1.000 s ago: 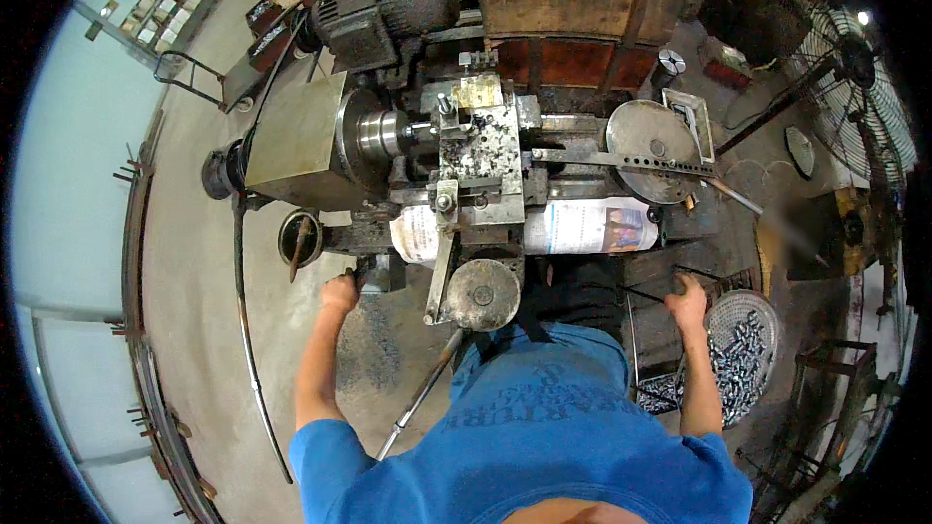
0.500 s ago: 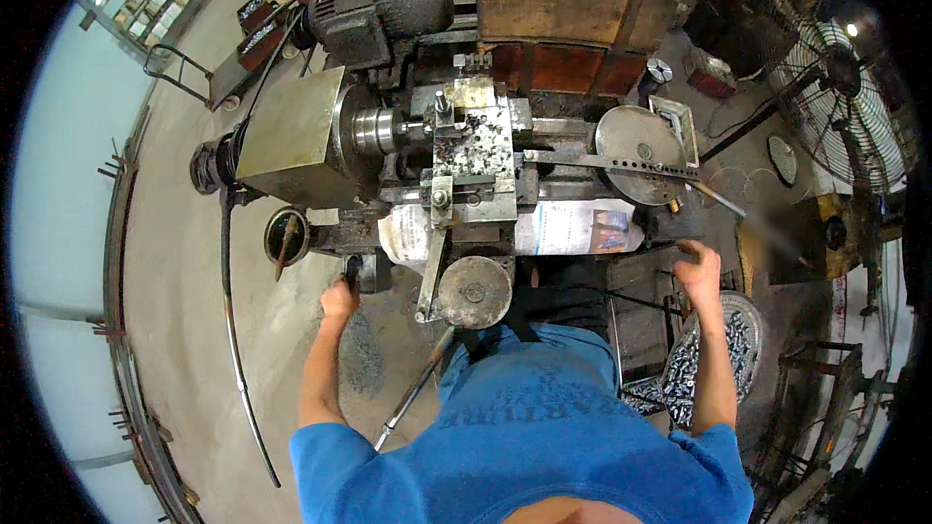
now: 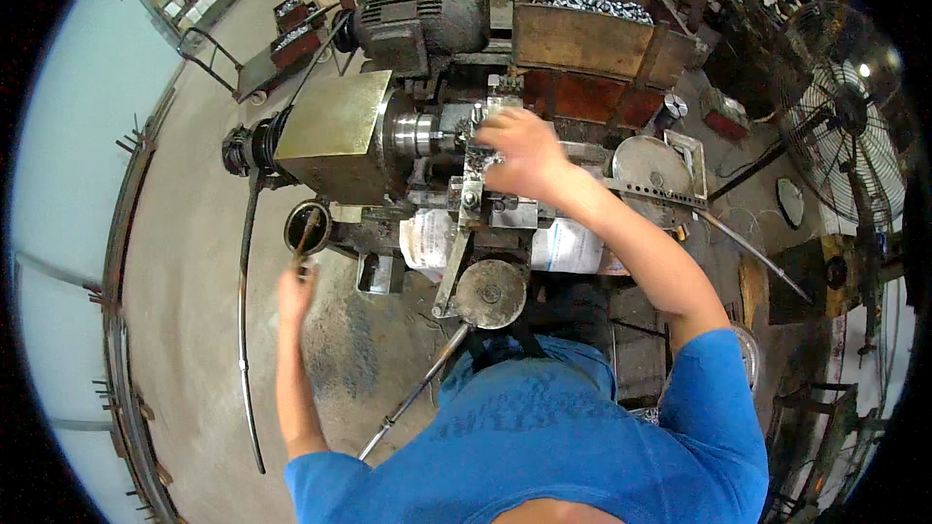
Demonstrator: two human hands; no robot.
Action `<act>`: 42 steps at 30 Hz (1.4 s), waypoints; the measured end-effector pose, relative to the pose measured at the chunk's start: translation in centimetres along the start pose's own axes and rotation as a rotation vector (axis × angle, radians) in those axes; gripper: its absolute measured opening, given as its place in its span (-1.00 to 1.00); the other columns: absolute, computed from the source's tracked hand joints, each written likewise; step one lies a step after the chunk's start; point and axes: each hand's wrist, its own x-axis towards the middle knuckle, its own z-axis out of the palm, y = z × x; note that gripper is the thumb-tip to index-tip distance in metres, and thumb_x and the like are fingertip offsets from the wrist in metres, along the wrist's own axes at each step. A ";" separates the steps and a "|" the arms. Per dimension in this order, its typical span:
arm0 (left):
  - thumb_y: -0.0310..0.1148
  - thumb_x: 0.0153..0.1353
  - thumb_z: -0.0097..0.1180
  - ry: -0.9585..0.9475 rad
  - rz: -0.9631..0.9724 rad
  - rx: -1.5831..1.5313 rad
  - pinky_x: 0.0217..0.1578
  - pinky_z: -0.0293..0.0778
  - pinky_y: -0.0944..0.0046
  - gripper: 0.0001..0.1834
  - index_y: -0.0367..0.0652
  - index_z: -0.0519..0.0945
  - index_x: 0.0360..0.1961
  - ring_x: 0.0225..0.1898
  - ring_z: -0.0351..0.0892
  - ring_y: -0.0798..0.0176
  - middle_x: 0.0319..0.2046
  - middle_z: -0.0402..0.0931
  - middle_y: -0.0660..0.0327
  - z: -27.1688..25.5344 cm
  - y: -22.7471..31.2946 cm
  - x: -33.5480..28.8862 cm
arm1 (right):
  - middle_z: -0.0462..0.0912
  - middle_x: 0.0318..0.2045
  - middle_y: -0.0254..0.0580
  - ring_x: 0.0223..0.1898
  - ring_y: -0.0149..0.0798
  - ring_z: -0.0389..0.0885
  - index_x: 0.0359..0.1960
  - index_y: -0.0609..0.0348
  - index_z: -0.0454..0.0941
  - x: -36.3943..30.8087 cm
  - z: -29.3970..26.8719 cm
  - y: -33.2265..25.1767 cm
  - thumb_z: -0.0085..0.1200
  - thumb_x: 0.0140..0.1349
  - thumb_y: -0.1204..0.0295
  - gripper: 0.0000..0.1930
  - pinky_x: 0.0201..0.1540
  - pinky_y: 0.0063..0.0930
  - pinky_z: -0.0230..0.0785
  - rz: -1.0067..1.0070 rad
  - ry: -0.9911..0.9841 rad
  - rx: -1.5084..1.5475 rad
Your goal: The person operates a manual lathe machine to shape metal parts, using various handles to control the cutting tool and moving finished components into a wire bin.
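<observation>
A small lathe-like machine with a bright spindle chuck (image 3: 416, 134) stands in front of me. My right hand (image 3: 529, 157) reaches over its metal-chip-strewn cross slide (image 3: 473, 175), just right of the chuck. Its fingers are bent and slightly blurred, with the thumb apart from them and nothing visible between. At the left, my left hand (image 3: 295, 289) is closed around the lower end of a brown stick-like handle (image 3: 308, 233). That handle leans out of a round dark pot (image 3: 327, 225), and its other end is hidden inside.
A motor (image 3: 422, 19) and a rusty bin (image 3: 582, 37) of small metal parts stand behind the machine. A round plate (image 3: 491, 294) on a lever sits close to my body. To the right are a perforated bar (image 3: 660, 194) and a large fan (image 3: 835, 126).
My right hand has swung from the right side over to the cross slide. My left hand has left the machine's front edge, moved left and taken hold of the handle in the pot.
</observation>
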 end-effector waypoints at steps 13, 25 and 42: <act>0.02 -0.04 0.17 0.343 -0.372 0.234 -0.35 0.40 0.01 -0.50 -0.26 0.48 -0.36 -0.39 0.53 -0.14 -0.52 0.50 -0.04 -5.6 0.5 -10.1 | 0.63 -0.38 -0.07 -0.25 -0.09 0.57 -0.52 0.07 0.61 7.6 6.8 -2.6 0.08 -0.22 0.29 -0.80 0.06 -0.16 0.18 -0.077 -0.490 -0.314; -0.39 0.04 0.14 -0.027 -0.284 -0.477 -0.65 0.44 0.32 -0.74 -0.41 0.46 -0.34 -0.67 0.49 0.29 -0.67 0.43 0.15 -7.5 -2.2 -9.7 | 0.58 -0.54 -0.04 -0.38 -0.07 0.53 -0.63 0.20 0.59 6.9 -5.4 2.0 0.07 -0.27 0.21 -0.71 0.00 -0.25 0.27 0.013 -0.175 -0.358; -0.29 0.09 0.17 -0.116 -0.364 -0.780 -0.59 0.37 0.29 -0.75 -0.21 0.44 -0.32 -0.73 0.20 0.43 -0.76 0.22 0.37 -4.8 -7.6 -6.6 | 0.54 -0.15 -0.01 -0.13 -0.03 0.52 -0.26 0.12 0.60 -37.0 -15.7 13.8 0.07 -0.22 0.37 -0.63 -0.08 -0.30 0.35 1.151 0.207 -0.291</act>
